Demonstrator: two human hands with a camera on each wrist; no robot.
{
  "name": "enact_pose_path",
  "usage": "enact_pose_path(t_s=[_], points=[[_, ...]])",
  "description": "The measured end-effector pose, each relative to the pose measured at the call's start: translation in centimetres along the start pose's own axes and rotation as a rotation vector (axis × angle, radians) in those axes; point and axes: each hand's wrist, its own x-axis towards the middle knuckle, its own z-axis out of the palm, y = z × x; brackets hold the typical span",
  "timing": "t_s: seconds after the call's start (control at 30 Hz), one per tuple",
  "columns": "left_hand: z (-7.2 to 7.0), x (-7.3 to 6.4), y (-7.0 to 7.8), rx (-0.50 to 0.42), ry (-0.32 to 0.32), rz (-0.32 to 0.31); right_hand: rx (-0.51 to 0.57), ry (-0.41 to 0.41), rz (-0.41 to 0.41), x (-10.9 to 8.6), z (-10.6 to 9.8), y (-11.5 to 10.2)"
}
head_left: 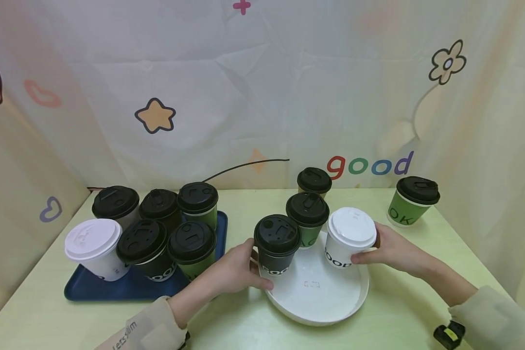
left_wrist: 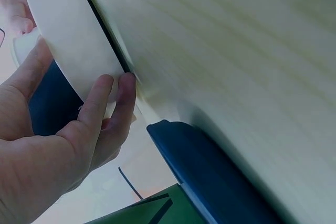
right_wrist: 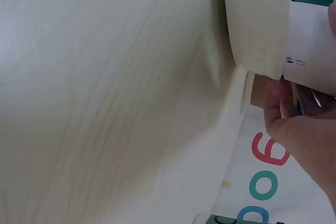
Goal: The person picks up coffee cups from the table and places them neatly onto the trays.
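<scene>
In the head view my left hand is round the left side of a black paper cup with a black lid. Its thumb lies by the rim of the round white plate. In the left wrist view, fingertips lie against the plate's outer wall, and the dark cup shows between thumb and fingers. My right hand grips a white paper cup with a white lid at the plate's right side. The far fingers are partly hidden behind it. A green black-lidded cup stands between them, farther back.
A blue tray on the left bears several lidded cups, among them a white cup. Another black-lidded cup stands behind the plate. A green cup marked OK stands far right. A printed cloth hangs behind the table.
</scene>
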Motion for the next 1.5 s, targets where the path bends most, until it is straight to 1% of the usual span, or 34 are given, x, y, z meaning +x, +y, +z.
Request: enact_pose_path(t_s=[0.23, 0.47, 0.57, 0.8, 0.97, 1.07, 1.17, 1.27, 1.37, 1.5], points=[[0.0, 0.0, -0.1, -0.011, 0.002, 0.001, 0.003, -0.008, 0.021, -0.1, 0.1, 0.1], [0.1, 0.0, -0.2, 0.001, 0.003, 0.003, 0.015, -0.081, 0.099, -0.8, -0.4, 0.6], [0.1, -0.1, -0.2, -0.001, 0.004, 0.003, 0.006, -0.092, 0.112, -1.0, -0.5, 0.8], [0.0, -0.3, -0.3, 0.000, 0.002, 0.011, -0.013, -0.100, 0.119, -1.0, -0.5, 1.1], [-0.3, -0.5, -0.3, -0.033, -0.024, -0.010, -0.010, -0.099, 0.111, -1.0, -0.6, 1.2], [-0.5, -0.6, -0.3, -0.047, -0.051, -0.017, -0.010, -0.086, 0.112, -0.9, -0.6, 1.1], [-0.8, -0.9, -0.3, -0.021, -0.066, -0.008, -0.035, -0.057, 0.101, -0.6, -0.6, 1.0], [-0.9, -1.1, -0.2, 0.028, -0.056, 0.002, -0.072, -0.010, 0.094, 0.0, -0.5, 1.1], [-0.9, -1.2, -0.2, 0.058, -0.040, -0.004, -0.101, 0.038, 0.093, 0.5, -0.4, 1.2], [-0.9, -1.2, -0.1, 0.069, -0.034, -0.015, -0.169, 0.102, 0.067, 1.3, 0.2, 1.2]])
